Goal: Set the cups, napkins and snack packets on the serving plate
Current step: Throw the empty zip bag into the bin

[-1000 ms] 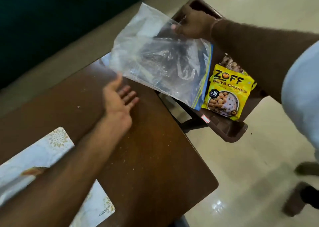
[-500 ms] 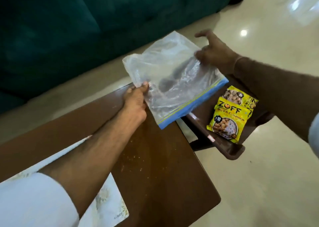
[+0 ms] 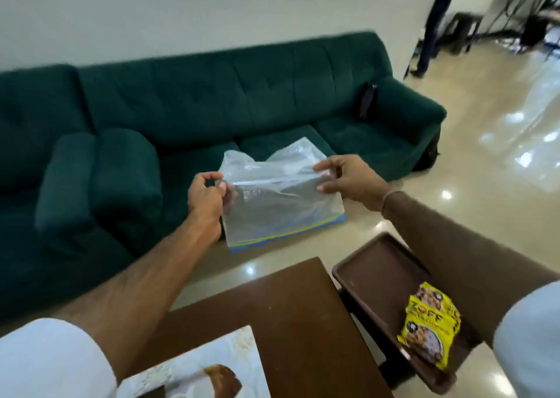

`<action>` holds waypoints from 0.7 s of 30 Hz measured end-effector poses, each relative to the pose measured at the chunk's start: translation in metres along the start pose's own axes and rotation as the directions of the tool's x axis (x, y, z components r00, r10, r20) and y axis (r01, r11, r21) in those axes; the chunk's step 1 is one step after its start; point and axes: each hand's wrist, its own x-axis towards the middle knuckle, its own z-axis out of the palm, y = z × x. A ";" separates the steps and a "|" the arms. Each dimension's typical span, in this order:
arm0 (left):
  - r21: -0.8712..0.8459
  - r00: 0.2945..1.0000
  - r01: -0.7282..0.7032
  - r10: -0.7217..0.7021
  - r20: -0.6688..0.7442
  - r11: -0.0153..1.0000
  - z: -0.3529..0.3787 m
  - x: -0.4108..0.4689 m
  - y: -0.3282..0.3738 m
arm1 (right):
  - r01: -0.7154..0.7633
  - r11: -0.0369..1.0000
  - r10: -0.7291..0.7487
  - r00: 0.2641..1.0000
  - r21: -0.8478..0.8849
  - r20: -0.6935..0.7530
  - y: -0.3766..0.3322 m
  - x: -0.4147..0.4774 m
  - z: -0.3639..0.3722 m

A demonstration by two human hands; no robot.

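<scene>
A clear plastic zip bag point(image 3: 278, 200) with a blue and yellow seal strip hangs in the air over the floor in front of the sofa. My left hand point(image 3: 206, 197) pinches its left edge and my right hand point(image 3: 348, 179) pinches its right edge. The bag looks empty. A dark brown serving plate point(image 3: 372, 264) sits at the lower right, beside the table. On it lie yellow snack packets point(image 3: 430, 325), overlapping one another. My right forearm crosses above the plate's far side. No cups or napkins are in view.
A brown wooden table point(image 3: 288, 322) fills the lower middle, with a white patterned mat point(image 3: 212, 361) at its near left. A dark green sofa point(image 3: 212, 100) spans the back. Glossy tiled floor point(image 3: 485, 161) lies to the right, with a person's legs and dark furniture far off.
Both hands carried the clear bag away from the plate and table toward the sofa. My left hand went from open to gripping the bag's left edge. The view tilted up.
</scene>
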 end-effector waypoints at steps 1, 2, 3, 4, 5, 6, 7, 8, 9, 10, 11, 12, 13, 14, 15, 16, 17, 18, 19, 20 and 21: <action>0.040 0.999 -0.051 0.050 0.010 0.998 -0.017 0.000 0.025 | 0.048 0.993 -0.050 0.998 -0.103 -0.023 -0.029 0.002 0.000; 0.075 0.995 -0.095 0.094 0.020 0.993 -0.034 -0.001 0.050 | 0.091 0.976 -0.103 0.993 -0.200 -0.054 -0.058 0.003 -0.001; 0.108 0.991 -0.135 0.133 0.031 0.985 -0.053 -0.002 0.073 | 0.127 0.958 -0.152 0.985 -0.258 -0.081 -0.086 0.004 0.000; 0.145 0.984 -0.175 0.171 0.041 0.974 -0.073 -0.005 0.096 | 0.163 0.944 -0.197 0.976 -0.286 -0.096 -0.114 0.005 0.001; 0.188 0.977 -0.213 0.208 0.048 0.959 -0.094 -0.008 0.118 | 0.206 0.931 -0.246 0.964 -0.301 -0.101 -0.142 0.005 0.003; 0.245 0.968 -0.250 0.244 0.054 0.937 -0.116 -0.012 0.138 | 0.248 0.918 -0.290 0.952 -0.310 -0.100 -0.170 0.005 0.006; 0.319 0.959 -0.282 0.278 0.058 0.905 -0.135 -0.016 0.155 | 0.284 0.904 -0.328 0.940 -0.318 -0.092 -0.193 0.005 0.008; 0.409 0.946 -0.312 0.319 0.054 0.858 -0.157 -0.022 0.174 | 0.324 0.884 -0.368 0.927 -0.336 -0.073 -0.221 0.003 0.013; 0.522 0.927 -0.343 0.370 0.055 0.781 -0.179 -0.028 0.193 | 0.361 0.857 -0.405 0.913 -0.368 -0.048 -0.248 0.000 0.018; 0.624 0.897 -0.382 0.436 0.072 0.682 -0.196 -0.034 0.209 | 0.390 0.822 -0.434 0.901 -0.414 -0.013 -0.271 -0.003 0.023; 0.694 0.855 -0.436 0.505 0.119 0.573 -0.215 -0.042 0.230 | 0.425 0.784 -0.464 0.886 -0.453 0.028 -0.300 -0.010 0.030; 0.717 0.814 -0.507 0.538 0.216 0.478 -0.231 -0.052 0.251 | 0.458 0.747 -0.489 0.870 -0.481 0.068 -0.328 -0.018 0.038; 0.695 0.786 -0.581 0.516 0.342 0.424 -0.245 -0.063 0.272 | 0.496 0.708 -0.518 0.848 -0.503 0.107 -0.356 -0.028 0.046; 0.667 0.768 -0.632 0.436 0.470 0.395 -0.255 -0.075 0.293 | 0.538 0.667 -0.551 0.822 -0.515 0.144 -0.384 -0.038 0.054; 0.661 0.753 -0.657 0.331 0.568 0.362 -0.263 -0.087 0.311 | 0.583 0.631 -0.587 0.790 -0.512 0.176 -0.410 -0.049 0.062; 0.675 0.743 -0.668 0.238 0.625 0.313 -0.270 -0.097 0.327 | 0.631 0.605 -0.627 0.753 -0.486 0.199 -0.436 -0.060 0.069; 0.685 0.741 -0.668 0.179 0.647 0.292 -0.274 -0.105 0.338 | 0.670 0.599 -0.659 0.723 -0.438 0.206 -0.456 -0.070 0.074; 0.678 0.744 -0.662 0.172 0.645 0.319 -0.282 -0.111 0.349 | 0.697 0.605 -0.687 0.701 -0.386 0.189 -0.476 -0.080 0.080; 0.652 0.749 -0.653 0.197 0.633 0.386 -0.292 -0.116 0.356 | 0.707 0.618 -0.711 0.689 -0.344 0.139 -0.493 -0.089 0.084; 0.612 0.755 -0.641 0.237 0.612 0.464 -0.303 -0.119 0.362 | 0.701 0.648 -0.721 0.691 -0.297 0.057 -0.505 -0.098 0.088; 0.556 0.762 -0.625 0.276 0.585 0.548 -0.316 -0.123 0.367 | 0.675 0.706 -0.697 0.715 -0.215 -0.043 -0.515 -0.107 0.092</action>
